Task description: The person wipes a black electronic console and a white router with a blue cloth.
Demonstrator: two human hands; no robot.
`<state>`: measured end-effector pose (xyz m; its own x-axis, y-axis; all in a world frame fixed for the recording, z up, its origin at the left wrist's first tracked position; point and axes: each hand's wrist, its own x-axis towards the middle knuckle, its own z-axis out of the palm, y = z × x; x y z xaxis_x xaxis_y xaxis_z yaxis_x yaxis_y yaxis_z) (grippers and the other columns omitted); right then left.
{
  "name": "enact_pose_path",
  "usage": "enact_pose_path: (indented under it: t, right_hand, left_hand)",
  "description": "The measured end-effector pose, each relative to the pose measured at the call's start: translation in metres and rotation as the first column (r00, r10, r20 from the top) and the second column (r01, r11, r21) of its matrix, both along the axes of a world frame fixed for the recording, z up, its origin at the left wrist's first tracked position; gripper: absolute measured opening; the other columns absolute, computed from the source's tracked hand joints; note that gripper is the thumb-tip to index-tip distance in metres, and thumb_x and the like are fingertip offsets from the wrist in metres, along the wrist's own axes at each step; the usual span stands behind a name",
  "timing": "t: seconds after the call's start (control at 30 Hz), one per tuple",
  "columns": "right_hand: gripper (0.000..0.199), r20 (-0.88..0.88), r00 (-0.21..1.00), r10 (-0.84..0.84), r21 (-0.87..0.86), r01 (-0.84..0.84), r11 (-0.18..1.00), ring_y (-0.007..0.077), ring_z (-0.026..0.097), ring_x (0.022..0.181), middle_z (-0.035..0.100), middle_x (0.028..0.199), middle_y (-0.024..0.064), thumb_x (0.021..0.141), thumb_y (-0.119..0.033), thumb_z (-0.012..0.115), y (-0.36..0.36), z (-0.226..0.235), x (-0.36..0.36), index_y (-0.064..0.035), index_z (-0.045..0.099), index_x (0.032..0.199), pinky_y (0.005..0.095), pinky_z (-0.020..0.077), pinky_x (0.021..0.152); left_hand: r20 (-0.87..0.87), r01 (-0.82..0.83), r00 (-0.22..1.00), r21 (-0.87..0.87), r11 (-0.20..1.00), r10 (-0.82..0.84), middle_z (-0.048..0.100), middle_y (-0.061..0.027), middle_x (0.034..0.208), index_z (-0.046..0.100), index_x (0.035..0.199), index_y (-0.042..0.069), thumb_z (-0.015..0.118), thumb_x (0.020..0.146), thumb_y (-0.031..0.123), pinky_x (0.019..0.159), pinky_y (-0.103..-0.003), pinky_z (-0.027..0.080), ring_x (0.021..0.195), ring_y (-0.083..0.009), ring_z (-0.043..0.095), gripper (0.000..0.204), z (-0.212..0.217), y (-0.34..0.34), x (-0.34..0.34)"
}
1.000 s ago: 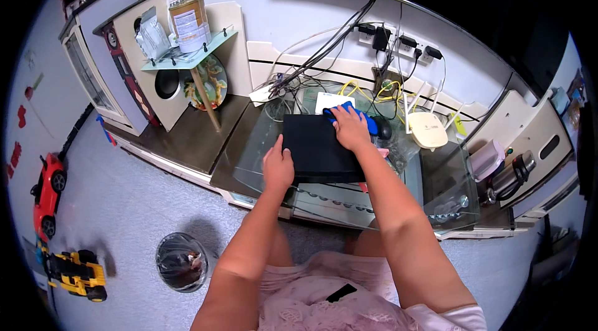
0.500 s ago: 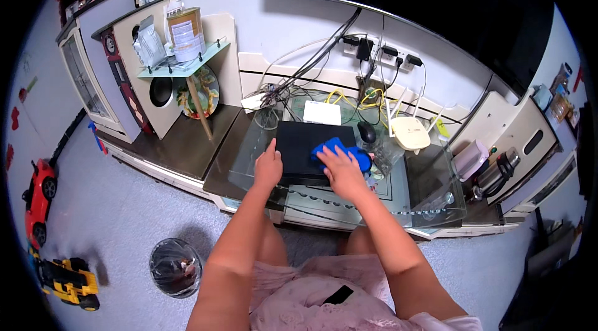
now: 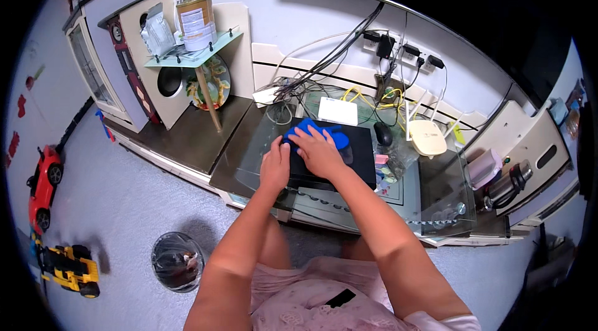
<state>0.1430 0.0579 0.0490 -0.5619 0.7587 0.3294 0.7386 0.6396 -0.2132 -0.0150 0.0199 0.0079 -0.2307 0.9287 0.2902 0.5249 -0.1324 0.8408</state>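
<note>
Blue cloth (image 3: pixel 338 138) lies on the flat black box (image 3: pixel 363 160), its long axis crosswise, the right end slanting slightly nearer the person. The box rests on the glass surface (image 3: pixel 445 188), also longer crosswise. Right grip (image 3: pixel 319 155) lies palm-down on the cloth, fingers extended, slightly apart, pointing up-left. Left grip (image 3: pixel 276 163) is at the box's left edge; whether clamped, I cannot tell.

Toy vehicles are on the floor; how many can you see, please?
2: a red car at far left and, below it in view, a yellow-and-black vehicle; others may be hidden.
</note>
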Motion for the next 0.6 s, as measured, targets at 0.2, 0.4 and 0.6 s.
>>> enact_pose_path:
  t: [0.2, 0.4, 0.6]
  right_hand:
    - [0.044, 0.03, 0.99, -0.137, 0.098, 0.134, 0.986, 0.0312, 0.038, 0.143, 0.046, 0.153, 0.0046, 0.097, -0.028, 0.056, 0.039, -0.006, -0.042, -0.0225, 0.054, 0.14, 0.0603, 0.0272, 0.114]
    - [0.045, 0.021, 0.995, -0.1, 0.127, 0.096, 0.987, 0.0316, 0.039, 0.143, 0.045, 0.153, 0.0056, 0.097, -0.027, 0.057, 0.001, -0.014, -0.02, -0.0203, 0.053, 0.141, 0.0586, 0.0297, 0.113]
    - [0.05, 0.068, 0.996, -0.055, 0.031, 0.053, 0.998, 0.0281, 0.038, 0.143, 0.046, 0.153, 0.0045, 0.097, -0.023, 0.057, -0.074, 0.003, 0.028, -0.0191, 0.048, 0.146, 0.0548, 0.0282, 0.115]
  left_hand:
    - [-0.013, -0.04, 0.999, -0.022, 0.999, 0.039, 0.062, -0.0323, 0.121, 0.04, 0.149, 0.011, 0.032, 0.105, 0.05, 0.098, -0.052, 0.042, 0.115, -0.0487, 0.057, 0.059, 0.003, -0.003, 0.0]
    - [0.039, -0.031, 0.999, -0.091, 0.995, 0.035, 0.061, -0.031, 0.125, 0.037, 0.151, 0.013, 0.031, 0.105, 0.05, 0.101, -0.051, 0.042, 0.119, -0.0477, 0.056, 0.059, 0.009, -0.005, 0.002]
    - [-0.049, 0.016, 0.999, -0.02, 1.0, -0.017, 0.063, -0.0257, 0.126, 0.051, 0.143, 0.013, 0.032, 0.105, 0.049, 0.101, -0.046, 0.043, 0.12, -0.0435, 0.058, 0.055, 0.0, -0.004, -0.005]
